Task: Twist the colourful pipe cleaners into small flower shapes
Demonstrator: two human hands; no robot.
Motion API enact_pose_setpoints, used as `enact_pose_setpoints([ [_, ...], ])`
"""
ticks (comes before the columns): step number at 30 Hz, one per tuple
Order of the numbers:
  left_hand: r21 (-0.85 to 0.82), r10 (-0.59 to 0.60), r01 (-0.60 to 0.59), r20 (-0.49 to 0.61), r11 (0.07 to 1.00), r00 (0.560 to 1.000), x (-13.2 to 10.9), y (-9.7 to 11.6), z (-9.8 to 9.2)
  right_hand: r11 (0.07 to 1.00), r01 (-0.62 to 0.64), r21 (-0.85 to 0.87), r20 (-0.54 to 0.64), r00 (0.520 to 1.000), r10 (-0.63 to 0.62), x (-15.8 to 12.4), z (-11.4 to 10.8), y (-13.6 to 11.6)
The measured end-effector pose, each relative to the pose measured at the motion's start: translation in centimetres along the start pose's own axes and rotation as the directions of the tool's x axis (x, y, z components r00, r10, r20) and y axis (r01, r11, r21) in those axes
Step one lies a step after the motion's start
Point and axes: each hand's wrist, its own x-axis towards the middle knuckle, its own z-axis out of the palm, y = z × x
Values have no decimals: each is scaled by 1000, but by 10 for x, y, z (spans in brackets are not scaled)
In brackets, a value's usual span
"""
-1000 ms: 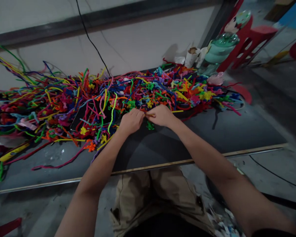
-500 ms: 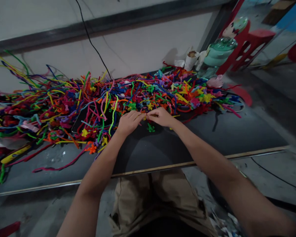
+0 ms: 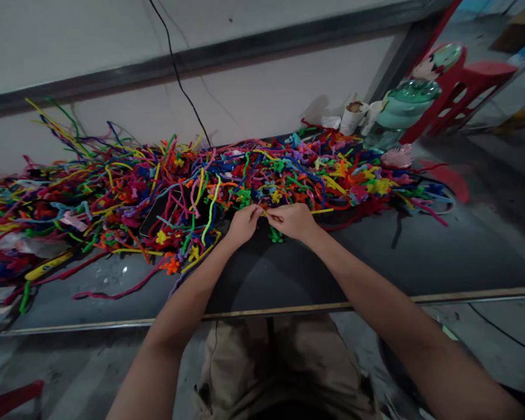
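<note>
Near the front of the pile, my left hand and my right hand meet with their fingertips almost touching. Both pinch a yellow pipe cleaner; its end sticks out to the right behind my right hand. Small yellow bits show between the fingertips, but their shape is too small to make out. Just below the hands lies a green twisted pipe-cleaner piece on the dark tabletop. A heap of many-coloured pipe cleaners spreads behind and to the left.
A dark phone-like slab lies partly under the strands. At the back right stand a white paper cup and a green translucent bottle. A red stool is beyond. The table's front edge runs before my lap.
The view has turned slightly left, so the scene sits further right. My left fingers have curled in more, and my right hand has rolled over, with more yellow strand showing behind it.
</note>
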Motion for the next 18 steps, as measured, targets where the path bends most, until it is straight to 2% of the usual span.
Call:
enact_pose_setpoints([
  [3, -309, -102, 97, 0, 946, 995, 0, -2, 0, 985, -30, 172, 16, 999, 28, 1, 2, 1],
  [5, -402, -109, 93, -18, 911, 994, -1, -2, 0, 946, -59, 319, 68, 997, 39, 2, 3, 3],
  [8, -441, -101, 80, -25, 894, 995, -1, -1, -1, 883, -128, 452, 131, 988, 76, 3, 5, 8],
  [12, -488, -115, 115, 29, 865, 993, -1, 0, -1, 829, -240, 506, 198, 967, 159, 4, 7, 11],
  [15, -426, -116, 99, -16, 900, 993, -2, 0, 0, 847, -214, 486, 181, 973, 142, 2, 8, 8],
  [18, -345, -120, 79, -100, 935, 988, -3, 3, 1, 879, -152, 451, 100, 988, 119, 0, 7, 2],
])
